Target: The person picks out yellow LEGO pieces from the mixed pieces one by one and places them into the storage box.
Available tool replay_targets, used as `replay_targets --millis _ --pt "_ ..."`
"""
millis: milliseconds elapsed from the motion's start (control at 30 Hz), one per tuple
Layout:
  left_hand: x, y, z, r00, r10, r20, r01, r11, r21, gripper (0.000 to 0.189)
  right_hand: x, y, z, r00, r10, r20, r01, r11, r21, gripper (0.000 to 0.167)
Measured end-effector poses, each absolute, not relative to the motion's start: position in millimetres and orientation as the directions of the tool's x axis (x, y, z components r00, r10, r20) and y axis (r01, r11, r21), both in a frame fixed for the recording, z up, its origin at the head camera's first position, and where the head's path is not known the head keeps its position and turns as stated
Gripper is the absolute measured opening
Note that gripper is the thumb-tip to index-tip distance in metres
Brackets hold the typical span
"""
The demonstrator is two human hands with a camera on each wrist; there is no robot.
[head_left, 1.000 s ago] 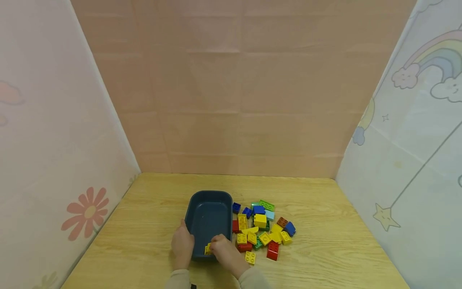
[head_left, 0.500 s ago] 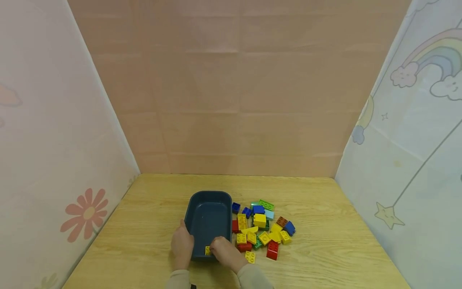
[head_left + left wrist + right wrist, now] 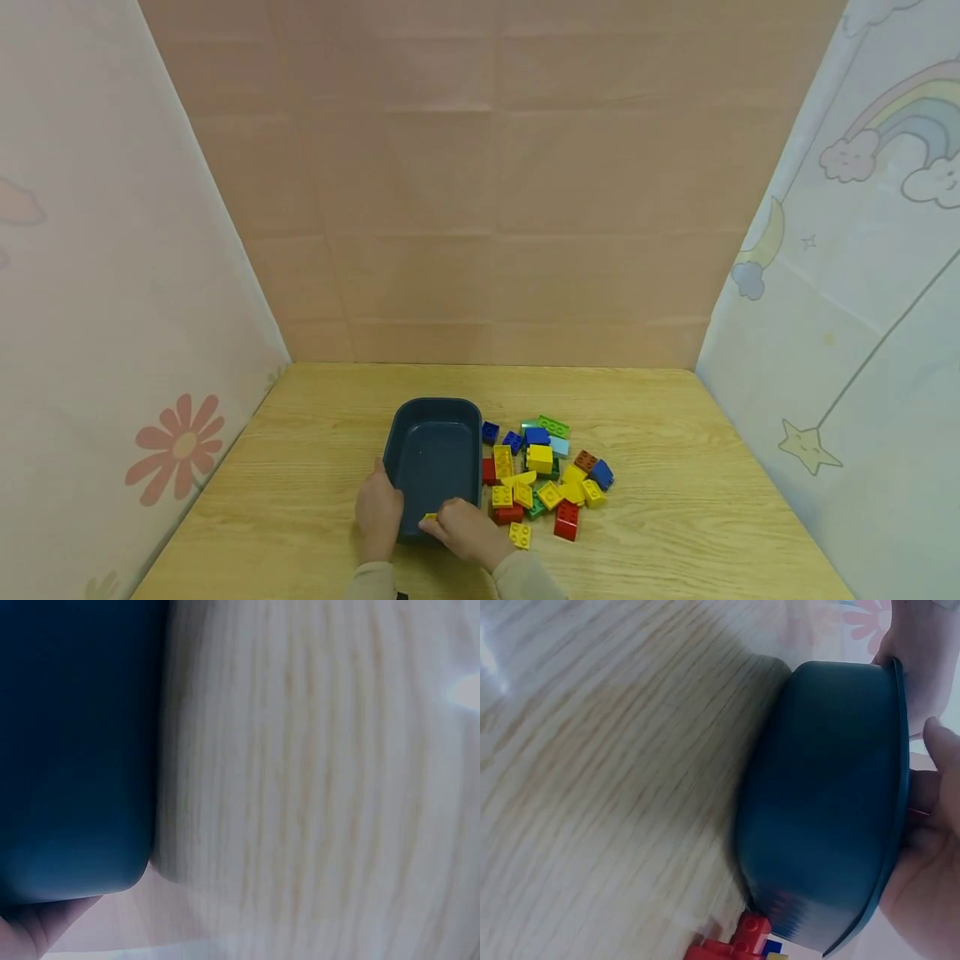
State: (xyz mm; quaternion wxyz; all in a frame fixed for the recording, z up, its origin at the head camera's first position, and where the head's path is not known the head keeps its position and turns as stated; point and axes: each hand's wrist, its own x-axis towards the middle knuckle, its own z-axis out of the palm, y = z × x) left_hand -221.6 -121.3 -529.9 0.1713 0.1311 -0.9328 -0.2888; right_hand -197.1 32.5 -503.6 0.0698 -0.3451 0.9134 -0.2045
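A dark blue rectangular tub (image 3: 435, 458) rests on the wooden table. My left hand (image 3: 378, 508) grips its left side wall near the front corner. Over the tub's near end reaches my right hand (image 3: 468, 529), its fingers curled inside. A sliver of a yellow toy brick (image 3: 431, 516) shows at the fingertips, and the hand covers most of it. From the right wrist, the right hand (image 3: 937, 817) dips over the rim of the tub (image 3: 825, 787), whose wall hides the brick. In the left wrist view, only part of a finger (image 3: 56, 922) shows at the tub's edge.
Right beside the tub lies a loose pile of toy bricks, among them a yellow brick (image 3: 540, 458), a red brick (image 3: 567, 520), a blue brick (image 3: 602, 475) and a lime green brick (image 3: 553, 427). A fabric wall (image 3: 480, 250) closes the back of the table.
My right hand has shifted slightly left in the tub, the thumb now reaching further out and less of the yellow brick showing. The left hand and the pile stay put.
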Motion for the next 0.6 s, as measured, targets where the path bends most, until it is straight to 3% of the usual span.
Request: replay_targets --millis 333,600 --pt "-223 -122 -530 -0.907 -0.344 0.242 -0.153 0.805 0.573 0.053 -200 41 -504 -0.701 -0.700 0.134 -0.673 0.589 -0.446 0.036" --pt "-221 -121 -527 -0.915 -0.342 0.213 -0.167 0.803 0.572 0.055 -189 56 -510 -0.647 -0.567 0.510 -0.762 0.496 -0.416 0.018"
